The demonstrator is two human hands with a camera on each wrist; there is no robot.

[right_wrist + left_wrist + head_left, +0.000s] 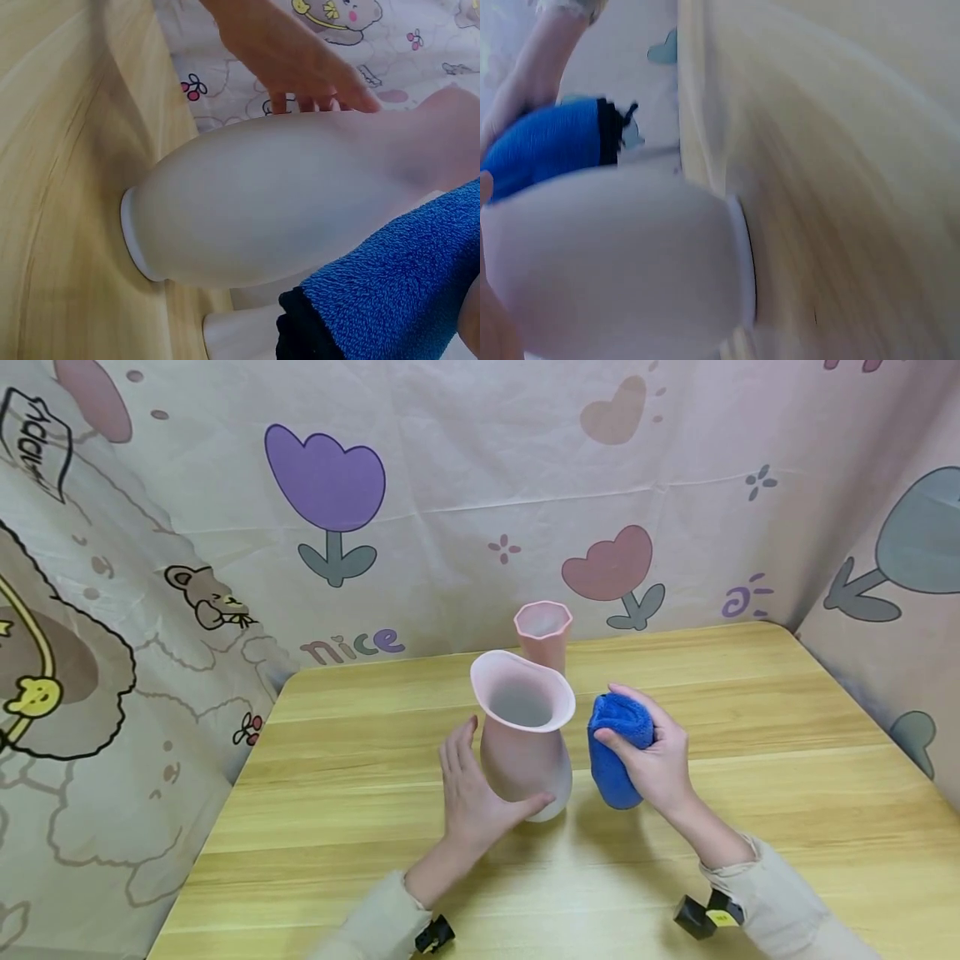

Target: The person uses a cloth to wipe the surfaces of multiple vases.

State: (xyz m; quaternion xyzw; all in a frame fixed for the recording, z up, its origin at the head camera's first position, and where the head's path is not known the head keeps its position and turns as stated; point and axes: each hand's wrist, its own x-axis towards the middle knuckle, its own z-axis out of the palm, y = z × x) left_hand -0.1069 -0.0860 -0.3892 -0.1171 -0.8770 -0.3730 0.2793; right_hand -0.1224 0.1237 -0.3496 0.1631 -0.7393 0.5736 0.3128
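Note:
A pink-to-white vase [521, 760] with a wide wavy rim stands on the table, its base right at the wood. My left hand [474, 789] grips its body from the left, thumb across the front, fingers along the far left side. Just right of the vase, my right hand [660, 760] holds a rolled blue towel [618, 760] between thumb and fingers, above the tabletop. In the right wrist view the towel [397, 277] shows fluffy pile and a dark edge, and overlaps part of the vase [277, 195].
Behind the vase stands a second pink vase [544, 639] with a faceted rim, its lower part hidden. The wooden table [360, 793] meets a printed cloth backdrop [450, 460] at the back and sides. Small dark devices are strapped at both sleeves.

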